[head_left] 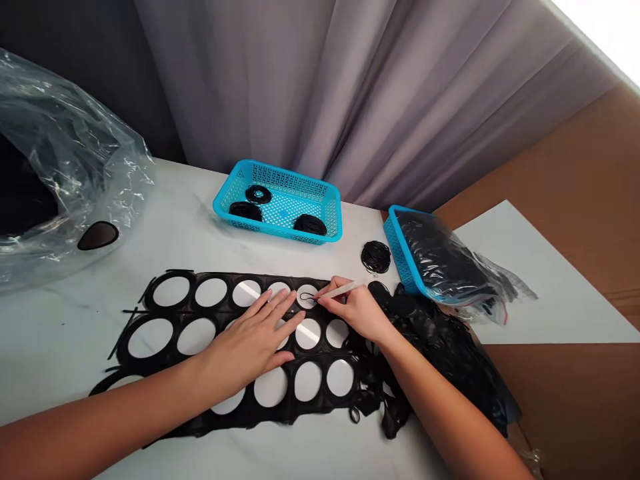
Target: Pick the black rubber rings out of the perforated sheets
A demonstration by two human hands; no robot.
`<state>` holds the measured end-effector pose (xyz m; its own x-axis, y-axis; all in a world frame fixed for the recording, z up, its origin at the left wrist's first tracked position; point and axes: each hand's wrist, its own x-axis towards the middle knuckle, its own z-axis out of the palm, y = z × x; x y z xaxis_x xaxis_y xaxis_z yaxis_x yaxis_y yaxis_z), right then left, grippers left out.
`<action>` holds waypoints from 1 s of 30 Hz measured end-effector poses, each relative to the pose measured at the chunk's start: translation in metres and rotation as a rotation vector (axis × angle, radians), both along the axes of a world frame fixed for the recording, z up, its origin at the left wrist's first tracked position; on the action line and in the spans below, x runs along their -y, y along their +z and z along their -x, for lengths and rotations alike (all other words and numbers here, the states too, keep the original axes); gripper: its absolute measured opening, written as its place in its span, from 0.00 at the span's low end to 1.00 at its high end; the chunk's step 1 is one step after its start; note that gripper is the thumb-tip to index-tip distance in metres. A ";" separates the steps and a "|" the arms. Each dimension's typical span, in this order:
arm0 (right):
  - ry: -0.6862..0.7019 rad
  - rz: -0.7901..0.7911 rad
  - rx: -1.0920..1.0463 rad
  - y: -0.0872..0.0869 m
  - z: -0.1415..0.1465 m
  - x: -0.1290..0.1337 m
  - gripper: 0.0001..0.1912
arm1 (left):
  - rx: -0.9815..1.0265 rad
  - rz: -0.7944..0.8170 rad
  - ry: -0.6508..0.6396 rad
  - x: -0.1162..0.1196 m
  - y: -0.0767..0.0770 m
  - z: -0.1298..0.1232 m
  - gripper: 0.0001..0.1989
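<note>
A black sheet [227, 311] with rows of large round holes lies on the white tabletop. My left hand [257, 330] rests flat on it, palm down, fingers spread. To its right, my right hand [357, 310] pinches a slim whitish pen-like tool [341, 291]; its exact kind I cannot make out. At the tool's tip, a thin black loop [307, 296] shows against the white of a top-row hole. Whether the tip grips the loop or only touches it is too small to tell. Crumpled black scraps [445, 353] are heaped beside and under my right forearm.
A blue basket [280, 232] at the back contains several bundles of black rings. Near it lies a loose ring bundle [375, 257]. Another blue basket [405, 257] carries a clear bag of black material [440, 257]. Large clear plastic [100, 153] covers the left, with a dark oval piece [98, 235].
</note>
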<state>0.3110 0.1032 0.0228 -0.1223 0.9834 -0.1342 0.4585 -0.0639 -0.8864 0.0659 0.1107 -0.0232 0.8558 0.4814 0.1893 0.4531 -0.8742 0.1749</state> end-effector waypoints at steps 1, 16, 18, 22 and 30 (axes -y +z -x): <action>0.015 0.017 -0.007 -0.002 0.003 -0.001 0.05 | 0.013 0.000 0.005 0.001 -0.002 0.002 0.30; 0.095 0.033 -0.026 -0.008 0.011 -0.001 0.06 | 0.099 0.058 0.052 0.007 -0.005 0.003 0.27; 0.094 0.022 -0.024 -0.008 0.011 -0.001 0.07 | 0.097 0.058 0.050 0.006 -0.005 0.002 0.27; 0.120 -0.098 0.099 -0.010 0.013 0.007 0.08 | 0.059 0.046 0.048 0.006 -0.004 0.002 0.28; 0.166 -0.448 0.705 -0.012 0.009 0.012 0.07 | 0.087 0.035 0.039 0.006 -0.005 0.002 0.28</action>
<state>0.3016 0.0910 0.0103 -0.3032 0.9387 0.1642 0.8852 0.3413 -0.3162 0.0638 0.1044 -0.0280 0.8171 0.5221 0.2447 0.4687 -0.8486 0.2453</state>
